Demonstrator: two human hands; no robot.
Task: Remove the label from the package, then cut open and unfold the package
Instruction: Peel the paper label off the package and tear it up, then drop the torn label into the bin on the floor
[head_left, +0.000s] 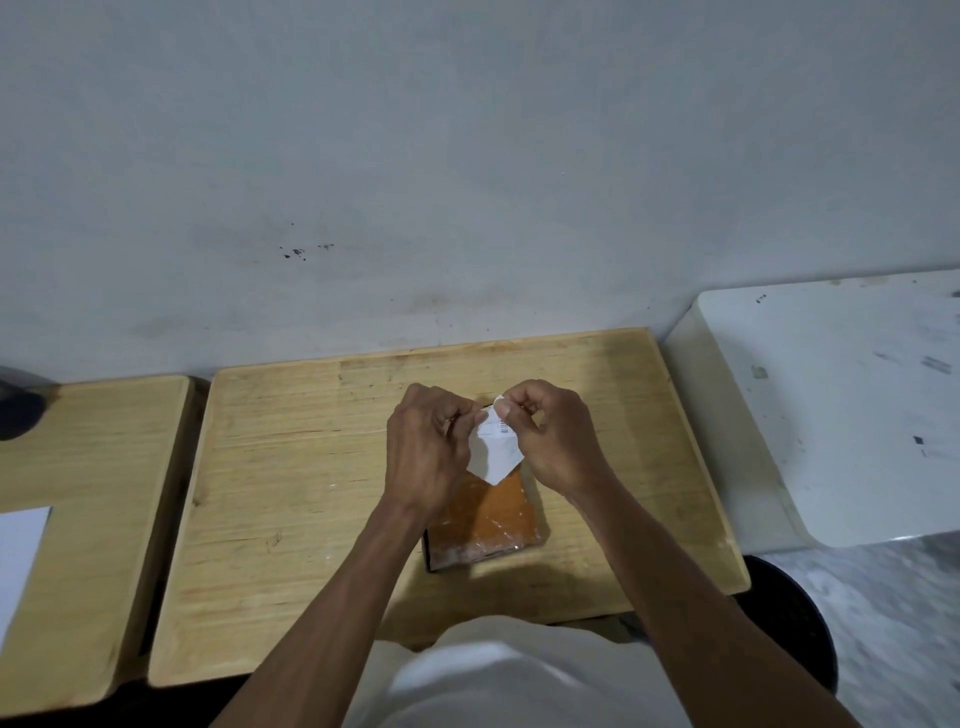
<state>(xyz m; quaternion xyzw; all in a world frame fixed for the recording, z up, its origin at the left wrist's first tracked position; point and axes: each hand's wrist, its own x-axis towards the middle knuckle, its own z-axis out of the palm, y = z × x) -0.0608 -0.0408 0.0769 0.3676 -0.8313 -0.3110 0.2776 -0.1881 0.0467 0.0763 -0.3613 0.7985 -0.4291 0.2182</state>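
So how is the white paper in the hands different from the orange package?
The label is white and thin; the package is orange-brown and shiny with wrap. The label is held up, pinched by the left hand and right hand; the package lies flat on the wooden table. The label looks smaller.

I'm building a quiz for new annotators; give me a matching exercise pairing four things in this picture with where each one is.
Things:
1. white paper label
2. orange-brown plastic-wrapped package
3. white sheet of paper
4. white table

Places:
A. on the left wooden desk
B. pinched between both hands
C. right of the middle wooden desk
D. lying on the middle wooden desk

Pairs: 1-B, 2-D, 3-A, 4-C
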